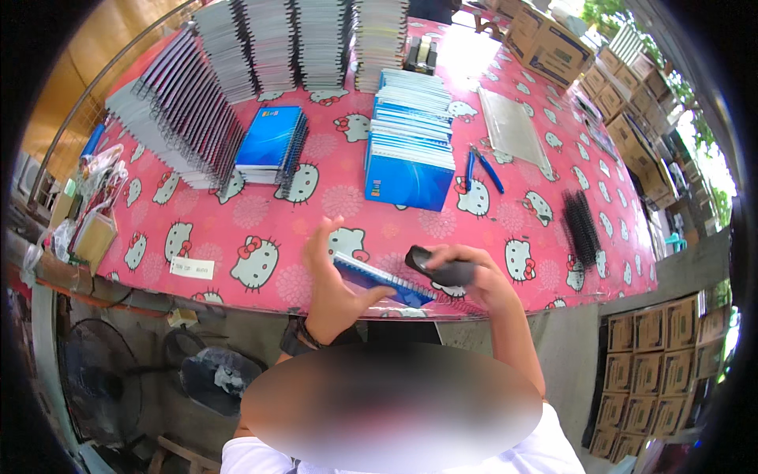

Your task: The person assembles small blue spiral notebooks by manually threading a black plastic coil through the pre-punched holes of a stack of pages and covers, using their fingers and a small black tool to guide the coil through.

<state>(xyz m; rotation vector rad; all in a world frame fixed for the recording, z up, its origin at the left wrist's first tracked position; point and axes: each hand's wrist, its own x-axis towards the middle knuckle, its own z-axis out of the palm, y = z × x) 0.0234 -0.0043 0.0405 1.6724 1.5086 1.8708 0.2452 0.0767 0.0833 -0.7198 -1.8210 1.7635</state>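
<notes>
At the near table edge (260, 229), the left hand (335, 288) spreads open, thumb tip touching a blue spiral notebook (383, 280) whose lower part it hides. Right of it, the right hand (474, 280) grips a dark tool (438, 268); its working end is too blurred to identify. 1 blurred patch covers the lower body.

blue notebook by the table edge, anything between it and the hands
Nothing visible does. The left hand already rests on the near side of the blue notebook, thumb on its cover. The right hand sits at its right end, wrapped around a dark tool whose tip lies over the notebook's spiral edge.
</notes>
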